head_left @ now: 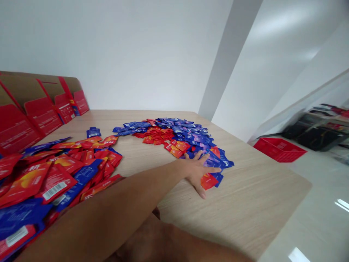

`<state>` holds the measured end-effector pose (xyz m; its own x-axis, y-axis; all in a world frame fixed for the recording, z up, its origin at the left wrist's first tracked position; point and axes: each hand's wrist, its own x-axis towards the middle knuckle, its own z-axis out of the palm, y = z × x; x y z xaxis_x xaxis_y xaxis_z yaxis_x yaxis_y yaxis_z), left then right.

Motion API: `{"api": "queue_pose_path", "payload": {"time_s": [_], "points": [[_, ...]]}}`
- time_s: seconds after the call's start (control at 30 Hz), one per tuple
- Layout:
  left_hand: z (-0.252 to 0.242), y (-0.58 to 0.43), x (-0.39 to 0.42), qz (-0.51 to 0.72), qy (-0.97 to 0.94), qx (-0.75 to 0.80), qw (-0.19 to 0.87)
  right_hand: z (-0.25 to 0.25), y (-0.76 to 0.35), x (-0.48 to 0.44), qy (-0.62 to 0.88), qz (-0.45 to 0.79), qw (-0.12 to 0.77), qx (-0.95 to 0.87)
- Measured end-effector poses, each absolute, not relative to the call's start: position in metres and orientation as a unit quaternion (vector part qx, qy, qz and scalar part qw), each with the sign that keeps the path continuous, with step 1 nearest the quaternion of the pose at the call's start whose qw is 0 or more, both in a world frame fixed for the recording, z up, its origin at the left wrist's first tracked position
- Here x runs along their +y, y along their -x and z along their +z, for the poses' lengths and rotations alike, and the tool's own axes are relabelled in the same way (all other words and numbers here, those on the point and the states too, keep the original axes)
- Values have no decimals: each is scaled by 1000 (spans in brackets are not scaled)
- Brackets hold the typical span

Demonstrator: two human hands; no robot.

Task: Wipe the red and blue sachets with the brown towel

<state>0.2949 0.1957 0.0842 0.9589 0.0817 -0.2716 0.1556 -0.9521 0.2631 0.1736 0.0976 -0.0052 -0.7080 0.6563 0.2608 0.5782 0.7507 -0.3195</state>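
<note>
My left hand (pixel 196 171) reaches across to the right and rests palm down on the near end of a curved pile of blue sachets (pixel 197 138) and red sachets (pixel 156 135). Its fingers are spread, with a red-orange sachet (pixel 208 181) beside the thumb side. My right hand (pixel 144 236) is low in the view, crossed beneath the left forearm. Most of its fingers are hidden behind that arm and blurred, so whether it holds anything is unclear. Closer on the left lies a larger heap of mixed red and blue sachets (pixel 61 171), partly covered by the left forearm.
Open red cardboard boxes (pixel 42 112) stand in a row at the table's left back. A single blue sachet (pixel 93 132) lies near them. The wooden table (pixel 245 196) ends on the right, beyond which a red crate (pixel 280 148) sits. A white wall (pixel 141 54) rises behind.
</note>
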Motion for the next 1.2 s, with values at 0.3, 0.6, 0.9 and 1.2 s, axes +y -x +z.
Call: {"api": "queue_pose_path", "payload": {"time_s": [0.3, 0.6, 0.9, 1.2], "points": [[66, -238, 217, -78, -986, 97, 113, 38, -187, 85, 300, 50, 194, -933], [59, -205, 246, 9, -985, 99, 144, 45, -186, 89, 290, 89, 206, -930], [56, -196, 244, 201, -922, 68, 324, 42, -194, 94, 293, 192, 289, -891], [92, -170, 269, 427, -700, 229, 525, 47, -197, 99, 319, 533, 563, -546]]}}
